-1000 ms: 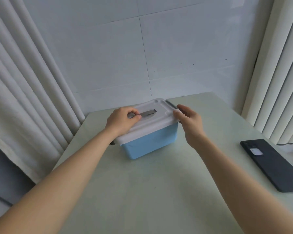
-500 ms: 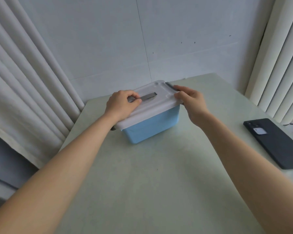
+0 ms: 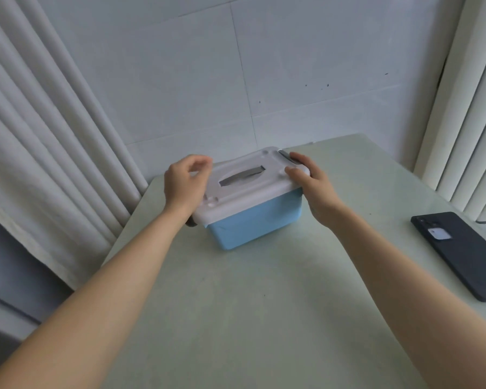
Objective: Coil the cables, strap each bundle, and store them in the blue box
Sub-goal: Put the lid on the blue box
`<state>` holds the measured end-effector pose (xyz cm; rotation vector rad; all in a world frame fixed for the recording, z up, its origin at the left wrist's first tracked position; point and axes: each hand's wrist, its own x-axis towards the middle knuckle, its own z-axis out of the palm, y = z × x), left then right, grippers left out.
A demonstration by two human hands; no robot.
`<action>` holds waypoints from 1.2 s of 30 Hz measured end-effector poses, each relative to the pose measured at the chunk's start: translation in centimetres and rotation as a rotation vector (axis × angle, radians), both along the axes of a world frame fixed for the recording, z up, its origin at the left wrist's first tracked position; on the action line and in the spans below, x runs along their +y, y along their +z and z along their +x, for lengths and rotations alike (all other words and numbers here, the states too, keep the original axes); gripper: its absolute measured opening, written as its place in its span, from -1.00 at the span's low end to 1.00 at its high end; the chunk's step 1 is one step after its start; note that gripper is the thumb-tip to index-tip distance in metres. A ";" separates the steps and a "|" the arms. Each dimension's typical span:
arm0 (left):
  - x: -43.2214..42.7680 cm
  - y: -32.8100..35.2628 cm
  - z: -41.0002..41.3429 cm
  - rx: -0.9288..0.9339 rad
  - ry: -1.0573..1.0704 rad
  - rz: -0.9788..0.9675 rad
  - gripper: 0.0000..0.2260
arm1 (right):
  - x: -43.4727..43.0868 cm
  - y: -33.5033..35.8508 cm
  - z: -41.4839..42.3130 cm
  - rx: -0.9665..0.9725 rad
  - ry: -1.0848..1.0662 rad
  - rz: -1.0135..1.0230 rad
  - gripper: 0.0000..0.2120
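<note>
One pale green table (image 3: 236, 318) carries one blue plastic box (image 3: 253, 223) near its far edge and one flat black phone (image 3: 460, 254) at its right edge. The box has one white plastic lid (image 3: 244, 192), one grey handle (image 3: 243, 175) and two grey latches: left latch (image 3: 190, 222), right latch (image 3: 284, 154). Two bare hands show: left hand (image 3: 183, 183), right hand (image 3: 312, 186).

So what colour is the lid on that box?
The lid is off-white, over a blue box; head view shows it best.
</note>
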<state>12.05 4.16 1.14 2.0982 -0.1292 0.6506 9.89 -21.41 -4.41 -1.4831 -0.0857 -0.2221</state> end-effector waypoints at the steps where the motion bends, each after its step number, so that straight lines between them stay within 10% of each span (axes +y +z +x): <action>1: 0.8 -0.2 -0.6 0.011 0.075 -0.084 -0.91 | 0.1 0.0 -0.1 0.002 -0.007 0.003 -0.57; 11: 1.7 -4.6 -6.2 0.595 -0.010 -0.740 -0.71 | 1.3 0.1 -0.4 0.034 -0.135 0.049 -0.68; 23: -0.2 -4.2 -4.1 0.192 0.082 -0.425 -0.72 | 2.6 -0.2 -1.2 -0.002 -0.238 0.106 -0.59; 36: 1.1 -2.5 -0.5 0.460 -0.119 -0.362 -0.79 | 1.8 1.0 -3.0 0.028 -0.192 -0.074 -0.47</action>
